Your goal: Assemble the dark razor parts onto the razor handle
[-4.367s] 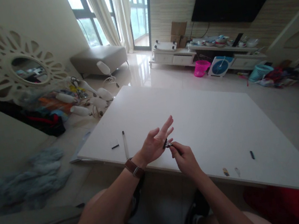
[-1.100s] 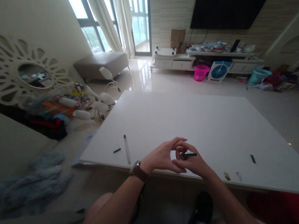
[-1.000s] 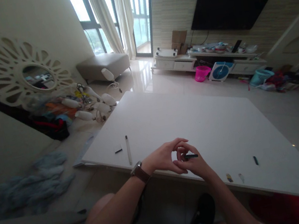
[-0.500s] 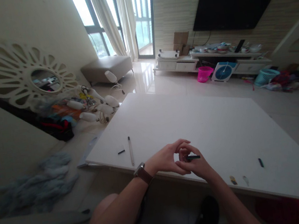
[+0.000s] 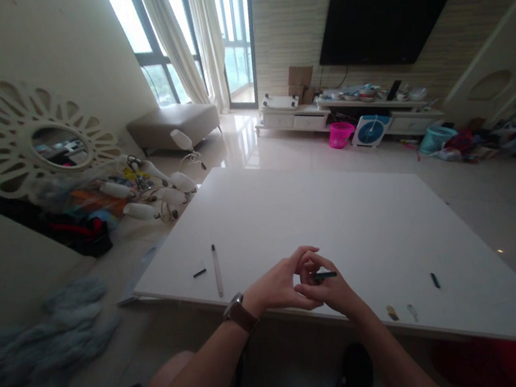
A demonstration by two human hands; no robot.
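Note:
My two hands meet above the near edge of the white table (image 5: 262, 219). My right hand (image 5: 329, 286) is closed on a short dark stick (image 5: 324, 275), pen-like, which lies across its curled fingers and points right. My left hand (image 5: 281, 284), with a watch (image 5: 239, 312) on the wrist, curves its thumb and index finger in a wide C around the right fingertips. A gap shows between the left palm and the right fingers. Whether anything small sits between the hands is hidden.
On the table's left lie a pale stick with a dark tip (image 5: 217, 271) and a small black piece (image 5: 199, 273). To the right are a dark strip (image 5: 434, 281), a brownish oval piece (image 5: 392, 312) and a small greyish piece (image 5: 412, 312). A chandelier (image 5: 171, 197) stands beyond the table's left edge.
The view has tilted up and turned slightly right, so the room appears shifted left. My hands keep nearly the same pose, with the dark stick still in my right hand.

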